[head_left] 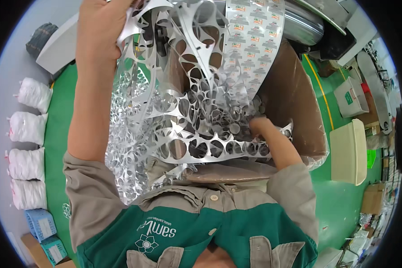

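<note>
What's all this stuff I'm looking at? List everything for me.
Punched foil web: one tangled mass, silver, full of round holes, centre.
Printed foil strip: one, silver with small labels, top centre.
Cardboard box: one, brown, under the foil.
White tied bags: four, left edge.
Blue baskets: two, lower left.
Cream bin: one, right.
Floor: green.
Left hand: raised, gripping the web at the top.
Right hand: down in the web, inside the box.
</note>
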`<state>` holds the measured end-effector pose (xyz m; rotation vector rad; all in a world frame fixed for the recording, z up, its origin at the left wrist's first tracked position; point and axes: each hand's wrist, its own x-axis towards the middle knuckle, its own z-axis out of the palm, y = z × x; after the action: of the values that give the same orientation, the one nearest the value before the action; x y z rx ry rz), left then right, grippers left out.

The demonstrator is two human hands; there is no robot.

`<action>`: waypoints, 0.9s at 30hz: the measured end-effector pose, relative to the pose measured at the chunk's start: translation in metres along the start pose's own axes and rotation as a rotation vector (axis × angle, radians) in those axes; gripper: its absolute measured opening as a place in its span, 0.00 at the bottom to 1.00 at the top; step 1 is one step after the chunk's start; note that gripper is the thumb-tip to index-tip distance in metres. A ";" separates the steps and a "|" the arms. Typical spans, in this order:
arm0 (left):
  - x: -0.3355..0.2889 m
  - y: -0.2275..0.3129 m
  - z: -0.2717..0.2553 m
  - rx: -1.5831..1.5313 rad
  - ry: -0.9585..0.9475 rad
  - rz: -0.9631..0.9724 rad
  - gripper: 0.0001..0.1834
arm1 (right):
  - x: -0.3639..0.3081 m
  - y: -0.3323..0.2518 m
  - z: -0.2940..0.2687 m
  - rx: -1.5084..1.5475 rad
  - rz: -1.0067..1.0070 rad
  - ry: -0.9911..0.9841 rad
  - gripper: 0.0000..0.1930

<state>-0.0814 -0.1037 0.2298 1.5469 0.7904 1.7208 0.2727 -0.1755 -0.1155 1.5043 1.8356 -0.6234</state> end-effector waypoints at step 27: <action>-0.015 -0.002 -0.008 -0.008 -0.864 0.007 0.11 | -0.116 0.029 -0.125 1.429 -0.473 0.820 0.23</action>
<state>-0.0880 -0.1142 0.2186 2.0314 0.3197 0.8811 0.2886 -0.1541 0.0556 2.4115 2.5149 -2.1030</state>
